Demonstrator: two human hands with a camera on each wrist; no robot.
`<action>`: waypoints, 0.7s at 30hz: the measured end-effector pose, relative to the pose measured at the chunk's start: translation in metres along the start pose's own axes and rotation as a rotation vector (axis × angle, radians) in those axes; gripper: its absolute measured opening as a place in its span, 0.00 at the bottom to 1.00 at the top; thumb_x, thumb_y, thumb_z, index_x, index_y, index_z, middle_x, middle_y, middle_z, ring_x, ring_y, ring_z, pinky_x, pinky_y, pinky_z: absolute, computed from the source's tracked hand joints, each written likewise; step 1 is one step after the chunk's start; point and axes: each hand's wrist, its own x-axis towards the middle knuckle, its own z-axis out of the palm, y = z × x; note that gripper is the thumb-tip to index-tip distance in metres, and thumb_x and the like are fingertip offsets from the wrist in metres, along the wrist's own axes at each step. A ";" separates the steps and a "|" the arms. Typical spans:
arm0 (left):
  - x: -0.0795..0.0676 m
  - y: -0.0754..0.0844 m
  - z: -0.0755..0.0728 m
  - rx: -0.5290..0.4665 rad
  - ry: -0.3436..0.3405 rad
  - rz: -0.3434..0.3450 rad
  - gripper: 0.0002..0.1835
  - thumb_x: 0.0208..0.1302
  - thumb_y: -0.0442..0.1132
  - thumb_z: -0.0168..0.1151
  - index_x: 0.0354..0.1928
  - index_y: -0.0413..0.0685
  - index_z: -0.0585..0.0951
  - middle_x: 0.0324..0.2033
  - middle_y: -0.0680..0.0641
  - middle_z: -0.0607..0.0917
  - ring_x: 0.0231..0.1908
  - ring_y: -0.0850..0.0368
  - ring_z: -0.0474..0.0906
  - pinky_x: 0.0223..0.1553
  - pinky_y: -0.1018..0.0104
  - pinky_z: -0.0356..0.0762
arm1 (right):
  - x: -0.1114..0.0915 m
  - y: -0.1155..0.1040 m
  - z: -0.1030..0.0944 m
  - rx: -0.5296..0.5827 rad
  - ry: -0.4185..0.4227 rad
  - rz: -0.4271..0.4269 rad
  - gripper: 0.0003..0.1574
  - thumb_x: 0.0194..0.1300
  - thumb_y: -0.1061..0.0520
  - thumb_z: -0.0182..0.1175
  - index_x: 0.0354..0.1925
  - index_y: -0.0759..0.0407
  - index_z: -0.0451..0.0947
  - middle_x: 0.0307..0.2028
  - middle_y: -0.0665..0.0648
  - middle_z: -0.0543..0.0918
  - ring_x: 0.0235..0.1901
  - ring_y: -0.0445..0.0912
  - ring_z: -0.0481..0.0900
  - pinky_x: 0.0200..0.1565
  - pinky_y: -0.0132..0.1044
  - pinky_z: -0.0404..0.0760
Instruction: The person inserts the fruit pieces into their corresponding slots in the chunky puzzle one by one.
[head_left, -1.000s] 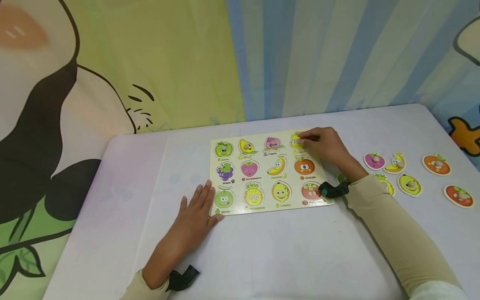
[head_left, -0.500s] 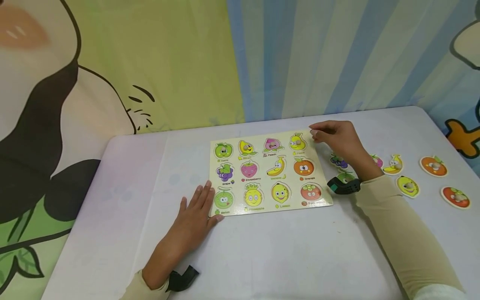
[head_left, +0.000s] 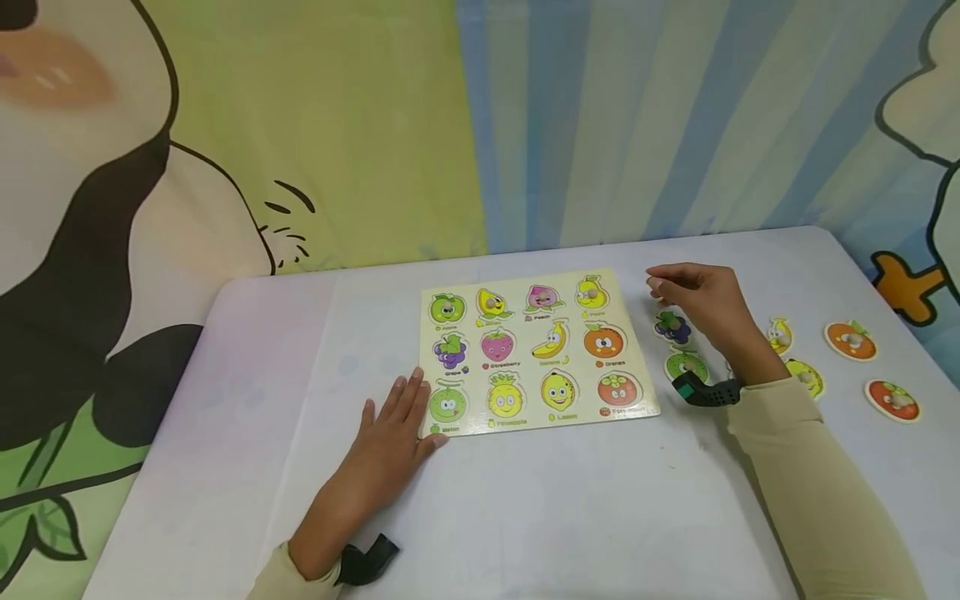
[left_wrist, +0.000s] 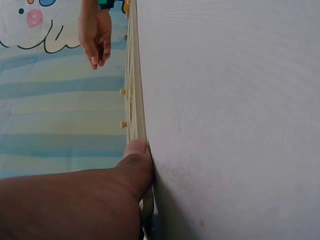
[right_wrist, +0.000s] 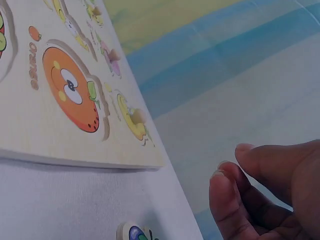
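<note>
A wooden fruit puzzle board (head_left: pixel 534 396) lies on the white table. Knobbed pieces sit in its top row, among them the pear piece (head_left: pixel 592 293) at the right end and the peach piece (head_left: pixel 542 298). My left hand (head_left: pixel 386 446) rests flat at the board's lower left corner; in the left wrist view its thumb (left_wrist: pixel 134 162) touches the board's edge. Beyond the board's right side my right hand (head_left: pixel 708 304) hovers with fingers loosely bent, holding nothing. Just below it lies the grape piece (head_left: pixel 672 327), with the melon piece (head_left: pixel 686 364) nearer me.
Farther right lie the banana piece (head_left: pixel 780 335), the lemon piece (head_left: pixel 806 379), the orange piece (head_left: pixel 851 341) and the tomato piece (head_left: pixel 892 402). The right forearm and wrist strap cover part of this group. A printed cloth (head_left: pixel 322 125) hangs behind the table.
My right hand has let go of the pear piece at the board's top right and moved off to the right, over the loose pieces. The left hand has stayed in place.
</note>
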 end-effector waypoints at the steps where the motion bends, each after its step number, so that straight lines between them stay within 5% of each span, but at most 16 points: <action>1: 0.000 0.001 0.000 -0.001 -0.001 0.001 0.42 0.70 0.54 0.56 0.75 0.39 0.52 0.76 0.42 0.47 0.74 0.43 0.39 0.65 0.32 0.43 | -0.002 0.001 -0.001 -0.009 0.003 0.002 0.30 0.68 0.41 0.59 0.58 0.59 0.78 0.49 0.62 0.82 0.38 0.45 0.82 0.42 0.34 0.81; 14: -0.004 0.001 0.000 0.008 0.010 0.009 0.42 0.70 0.55 0.54 0.75 0.38 0.52 0.75 0.41 0.47 0.74 0.42 0.40 0.65 0.32 0.44 | -0.025 0.016 -0.007 -0.037 -0.008 0.075 0.36 0.67 0.36 0.57 0.62 0.56 0.76 0.56 0.56 0.79 0.44 0.44 0.78 0.44 0.34 0.76; 21: -0.002 0.001 -0.001 0.013 0.024 0.008 0.43 0.69 0.55 0.56 0.75 0.39 0.52 0.75 0.41 0.48 0.74 0.42 0.41 0.65 0.32 0.45 | -0.035 0.024 -0.007 -0.041 -0.004 0.086 0.30 0.69 0.42 0.58 0.61 0.59 0.76 0.53 0.57 0.80 0.43 0.42 0.77 0.38 0.28 0.77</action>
